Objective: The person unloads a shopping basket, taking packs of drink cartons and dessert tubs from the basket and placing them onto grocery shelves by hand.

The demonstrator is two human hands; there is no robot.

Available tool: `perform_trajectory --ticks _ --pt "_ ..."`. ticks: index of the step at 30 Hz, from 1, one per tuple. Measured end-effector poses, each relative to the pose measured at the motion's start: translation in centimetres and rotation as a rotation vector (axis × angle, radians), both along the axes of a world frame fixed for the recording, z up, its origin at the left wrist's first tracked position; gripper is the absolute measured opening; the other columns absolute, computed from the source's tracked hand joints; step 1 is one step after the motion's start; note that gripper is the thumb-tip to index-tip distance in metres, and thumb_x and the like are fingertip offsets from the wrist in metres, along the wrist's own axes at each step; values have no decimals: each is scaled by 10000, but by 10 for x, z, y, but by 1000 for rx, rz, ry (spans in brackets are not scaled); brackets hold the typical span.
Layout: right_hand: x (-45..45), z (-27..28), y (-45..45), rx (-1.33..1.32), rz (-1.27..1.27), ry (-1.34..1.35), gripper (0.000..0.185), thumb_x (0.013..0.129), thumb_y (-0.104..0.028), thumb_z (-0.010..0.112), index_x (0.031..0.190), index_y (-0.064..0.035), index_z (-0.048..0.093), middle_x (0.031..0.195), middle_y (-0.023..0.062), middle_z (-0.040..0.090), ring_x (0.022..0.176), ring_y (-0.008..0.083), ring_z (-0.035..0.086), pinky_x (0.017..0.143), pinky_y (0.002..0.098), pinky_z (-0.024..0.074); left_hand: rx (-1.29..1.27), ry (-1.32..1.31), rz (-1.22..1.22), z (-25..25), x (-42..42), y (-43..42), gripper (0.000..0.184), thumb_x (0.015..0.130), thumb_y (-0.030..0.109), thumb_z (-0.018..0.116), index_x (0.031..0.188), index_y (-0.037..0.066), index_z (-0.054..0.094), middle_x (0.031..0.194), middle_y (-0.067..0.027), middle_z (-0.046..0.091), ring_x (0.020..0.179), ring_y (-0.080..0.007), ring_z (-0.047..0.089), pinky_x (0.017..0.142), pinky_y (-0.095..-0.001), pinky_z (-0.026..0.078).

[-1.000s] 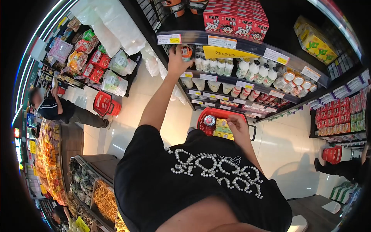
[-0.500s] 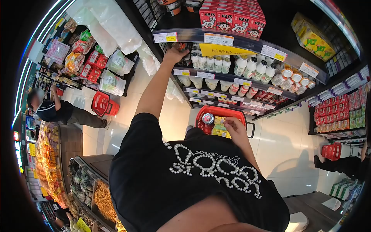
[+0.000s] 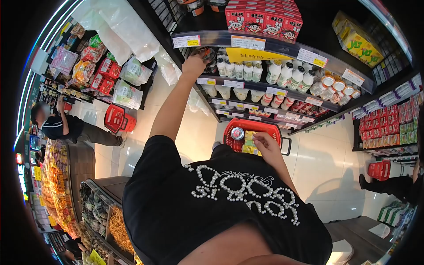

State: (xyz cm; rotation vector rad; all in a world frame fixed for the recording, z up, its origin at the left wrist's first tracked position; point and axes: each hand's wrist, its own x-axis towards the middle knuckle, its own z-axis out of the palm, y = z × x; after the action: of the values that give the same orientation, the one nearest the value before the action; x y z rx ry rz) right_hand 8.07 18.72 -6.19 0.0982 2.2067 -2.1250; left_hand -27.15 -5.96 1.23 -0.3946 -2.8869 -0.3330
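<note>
My left hand (image 3: 193, 65) reaches to the left end of a shelf, its fingers curled round a dark container (image 3: 208, 54) with an orange-red patch. The hand partly hides that container. White-capped milk bottles (image 3: 239, 70) stand just right of it on the same shelf. Over the right part of a red shopping basket (image 3: 274, 130), my right hand (image 3: 266, 145) hangs with loosely bent fingers apart and nothing visible in them. Inside the basket are a round silver-topped container (image 3: 237, 133) and yellow-green packs (image 3: 250, 142).
Red milk cartons (image 3: 264, 20) and a yellow multipack (image 3: 358, 44) sit on the upper shelf. Plastic bags (image 3: 128, 33) hang at the left. A person (image 3: 66, 123) stands near another red basket (image 3: 118, 118). Another person's leg (image 3: 382, 185) shows at the right.
My left hand has shifted slightly left at the shelf, and more of the dark container shows beside it. My right hand stays over the basket, almost unmoved.
</note>
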Motion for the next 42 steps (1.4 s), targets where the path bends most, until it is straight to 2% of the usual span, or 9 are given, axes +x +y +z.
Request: perform_trajectory --ticks 14,17,22,25,26,31,34,36,42 --pt "-2 2 -2 52 33 -31 254 901 -107 601 1138 -16 584 985 83 654 910 158 631 778 276 500 -74 80 -76 1 69 11 514 821 296 637 1298 148 515 1335 -149 473 960 -354 629 770 -438 545" --pt "-1 4 -4 43 42 -35 261 902 -112 601 1146 -20 583 989 84 653 910 161 629 774 279 499 -47 192 -204 -26 89 10 482 825 273 639 1273 134 527 1270 -150 502 1047 -356 576 828 -438 517" --pt "1 -15 -1 36 8 -57 259 911 -137 595 1145 -27 587 985 83 649 905 151 617 770 272 489 68 -379 -369 -151 146 -6 504 828 355 632 1255 103 539 1222 -199 554 1076 -378 559 914 -450 468" --pt "-2 -75 16 -26 -3 -141 283 907 -154 587 1159 -25 575 958 86 651 895 160 618 762 269 478 341 -991 -404 -242 232 -1 584 869 515 556 1227 54 556 1152 -246 605 1113 -393 557 959 -443 430" --pt "-1 -102 24 30 -14 -237 332 893 -201 599 1172 -23 567 939 92 655 880 172 618 769 294 480 255 -864 -543 -306 273 -4 580 885 538 520 1212 60 563 1140 -253 606 1082 -384 578 934 -437 445" --pt "54 -246 61 458 99 -440 399 863 -275 622 1137 11 576 924 117 644 799 180 623 657 305 501 374 -967 -239 -223 289 -4 479 892 438 557 1183 58 568 1066 -208 635 1009 -324 617 849 -384 485" --pt "105 -293 71 -243 -405 -916 341 842 -238 600 1064 21 611 882 133 645 728 217 621 623 348 505 269 -989 -269 -235 286 -27 439 897 369 577 1180 34 588 994 -181 661 929 -308 640 827 -374 498" --pt "149 -337 89 197 -226 -1134 281 813 -175 560 985 34 634 828 139 642 716 225 619 649 366 510 225 -1000 -261 -251 298 -43 405 902 361 562 1152 45 602 998 -180 661 933 -320 637 836 -388 496" --pt "189 -352 57 335 -132 -789 399 830 -319 594 963 51 664 913 188 691 860 262 659 727 381 511 139 -883 -236 -281 329 -44 342 906 367 516 1060 84 633 990 -180 654 956 -352 612 860 -415 479"
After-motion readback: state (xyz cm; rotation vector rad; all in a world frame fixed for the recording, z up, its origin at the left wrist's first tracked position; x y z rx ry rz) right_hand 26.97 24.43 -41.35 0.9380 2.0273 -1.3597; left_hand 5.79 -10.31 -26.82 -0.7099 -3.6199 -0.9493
